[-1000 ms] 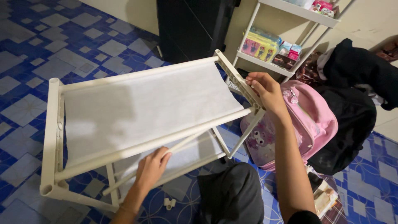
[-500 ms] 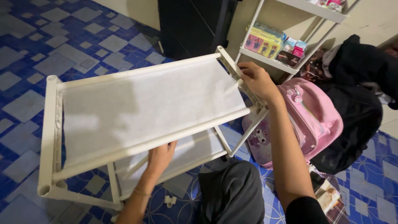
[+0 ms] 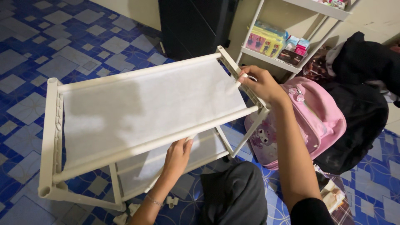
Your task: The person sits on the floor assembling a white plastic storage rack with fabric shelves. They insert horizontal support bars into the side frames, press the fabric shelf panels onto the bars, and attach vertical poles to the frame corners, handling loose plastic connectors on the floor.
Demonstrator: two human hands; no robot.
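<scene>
- A white plastic rack point(image 3: 137, 104) with fabric shelf panels stands on the blue patterned floor point(image 3: 50, 33), right in front of the seated person.
- The right hand point(image 3: 260, 85) is up at the far right corner of the rack's top tier, resting on the end bar; its fingers point(image 3: 246, 77) are curled round a short white rod piece point(image 3: 235, 85) that touches the cloth panel.
- The left hand point(image 3: 177, 156) reaches under the near front tube of the top tier. Its fingers point(image 3: 185, 143) press up against that tube from below, and I cannot tell whether they are wrapped round it or only pushing on it.
- A lower fabric shelf point(image 3: 166, 162) shows beneath the top one, just behind the left hand.
- A pink backpack point(image 3: 310, 121) leans just beside the rack's right end, with a black bag point(image 3: 362, 100) behind it.
- A white shelving unit point(image 3: 287, 37) stands against the wall beyond, holding colourful small boxes point(image 3: 266, 41).
- A few small white connector parts point(image 3: 171, 202) lie on the floor near the person's left forearm, by the dark trouser knee point(image 3: 233, 196).
</scene>
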